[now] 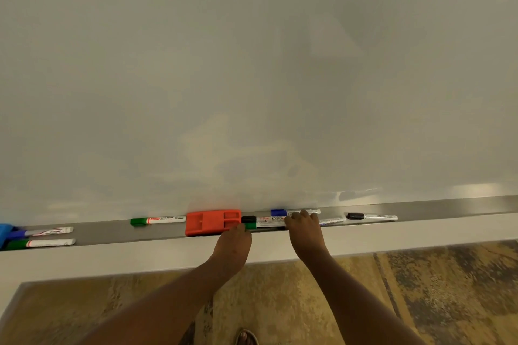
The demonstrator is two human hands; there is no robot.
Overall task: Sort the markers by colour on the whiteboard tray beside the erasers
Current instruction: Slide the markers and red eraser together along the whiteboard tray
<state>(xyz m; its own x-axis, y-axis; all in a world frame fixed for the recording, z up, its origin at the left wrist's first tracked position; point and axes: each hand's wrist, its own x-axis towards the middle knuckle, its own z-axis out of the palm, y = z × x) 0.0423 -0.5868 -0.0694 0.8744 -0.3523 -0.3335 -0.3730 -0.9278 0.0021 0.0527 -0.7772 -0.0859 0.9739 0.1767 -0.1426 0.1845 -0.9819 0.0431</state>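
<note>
Capped markers lie flat along the grey tray (126, 232). A green marker (158, 220) touches the orange eraser's (213, 222) left end. To its right lie a black marker (263, 218), a second green marker (250, 226), a blue marker (291, 211) and a slim black marker (371, 216). Far left, a blue-capped marker (42, 231) and a green-capped marker (39, 243) lie beside the blue eraser (4, 230).

The single wide-angle camera rides on the person's head, just in front of the whiteboard tray (117, 234), facing forward and down at it. It is close: the left hand (234, 244) and right hand (304, 228) reach the tray from the frame's lower edge. Above the tray the whiteboard (252, 78) fills most of the view; below the tray lies patterned floor (420, 288).
</note>
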